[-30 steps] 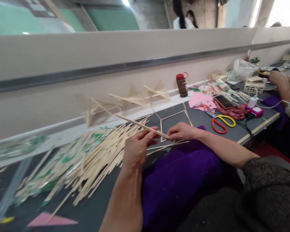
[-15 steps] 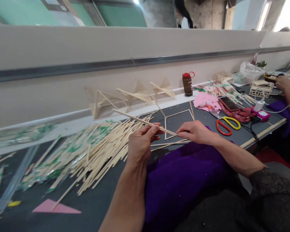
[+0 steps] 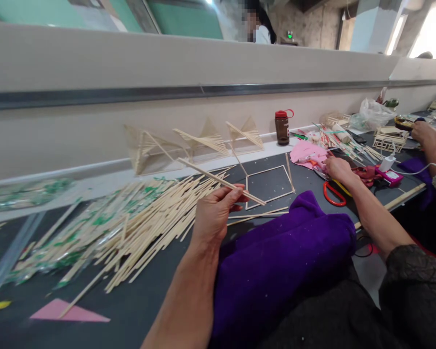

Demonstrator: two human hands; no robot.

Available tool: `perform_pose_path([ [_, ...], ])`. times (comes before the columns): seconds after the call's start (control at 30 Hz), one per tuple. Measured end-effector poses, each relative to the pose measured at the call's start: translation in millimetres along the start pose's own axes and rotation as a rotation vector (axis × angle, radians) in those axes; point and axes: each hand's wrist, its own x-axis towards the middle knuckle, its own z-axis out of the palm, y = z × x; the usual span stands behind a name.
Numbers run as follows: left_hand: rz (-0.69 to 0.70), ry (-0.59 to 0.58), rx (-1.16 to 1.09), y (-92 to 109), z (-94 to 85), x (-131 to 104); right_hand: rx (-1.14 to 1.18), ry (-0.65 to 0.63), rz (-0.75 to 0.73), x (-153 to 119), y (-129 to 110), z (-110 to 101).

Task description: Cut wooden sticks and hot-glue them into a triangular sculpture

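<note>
Far left: wrapped stick packs [image 3: 105,213], green print on film, illegible; a further pack is cut off by the left edge. Nearer, a pink paper triangle [image 3: 70,311] lies on the dark tabletop [image 3: 141,305]. Right of these, a pile of loose sticks [image 3: 148,232], partly behind the left forearm.

Left hand [image 3: 218,206]: fingers pinched together on a held stick [image 3: 199,170], raised slantwise above the tabletop; one piece or two side by side, cannot tell. Beyond its lower end, a stick frame [image 3: 265,171] lies flat. Purple cloth [image 3: 283,242] covers the near edge.

Far side: brown bottle [image 3: 282,130], red lid; pale lettering at its side, too small to read.

Right hand [image 3: 338,170]: at the pink paper [image 3: 305,151], above the scissors [image 3: 326,193], whose blades it partly hides. Finger spacing and any grip cannot be told.

Far right: a co-worker's hand [image 3: 426,133], forearm cut off.
</note>
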Motion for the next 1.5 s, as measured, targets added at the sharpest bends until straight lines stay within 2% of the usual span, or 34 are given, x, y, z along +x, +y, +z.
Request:
perform_pose_path([
  [0.13, 0.011, -0.013, 0.018, -0.6, 0.9, -0.1, -0.024, -0.001, -0.022, 3.9, 0.0, 11.8],
  [0.4, 0.018, -0.01, 0.02, -1.6, -0.2, 0.0, -0.084, 0.027, -0.057, 10.9, 2.4, 21.5],
  [0.67, 0.001, -0.013, 0.017, 0.7, 1.2, -1.2, -0.107, 0.053, -0.062, 8.7, -9.3, 19.7],
  [0.9, -0.049, 0.037, -0.045, 1.7, 0.6, 0.2, -0.109, 0.081, -0.048, 6.1, -12.7, 13.5],
  [0.97, -0.098, 0.032, -0.079, 1.2, -0.3, 0.7, -0.095, 0.128, -0.038, -1.5, -16.6, 3.8],
  [1.0, -0.126, 0.026, -0.096, 0.8, -0.6, 1.1, -0.049, 0.21, -0.044, -7.3, -20.1, -2.5],
  [1.07, -0.171, -0.004, -0.121, -0.4, -1.0, 1.9, 0.149, 0.391, -0.104, -22.7, -31.8, -16.7],
  [1.1, -0.178, -0.017, -0.136, -1.2, -1.0, 2.4, 0.296, 0.433, -0.196, -32.1, -40.3, -23.5],
  [1.13, -0.181, -0.03, -0.146, -2.0, -0.9, 2.7, 0.462, 0.415, -0.309, -42.1, -50.5, -29.5],
  [1.17, -0.195, -0.042, -0.146, -2.7, -0.7, 3.0, 0.632, 0.334, -0.422, -52.1, -62.3, -34.0],
  [1.23, -0.216, -0.052, -0.143, -4.0, -0.6, 3.2, 0.873, -0.004, -0.599, -69.4, -88.9, -37.9],
  [1.27, -0.223, -0.053, -0.141, -4.4, -0.7, 3.4, 0.935, -0.151, -0.643, -75.6, -102.6, -37.5],
  [1.33, -0.216, -0.048, -0.139, -4.7, -1.9, 3.9, 1.013, -0.304, -0.612, -81.1, -127.3, -33.5],
  [1.4, -0.195, -0.031, -0.134, -4.5, -4.2, 4.9, 1.097, -0.379, -0.481, -78.6, -145.3, -29.1],
  [1.5, -0.166, -0.009, -0.121, -3.6, -8.3, 6.7, 1.191, -0.36, -0.309, -69.6, -157.8, -26.6],
])
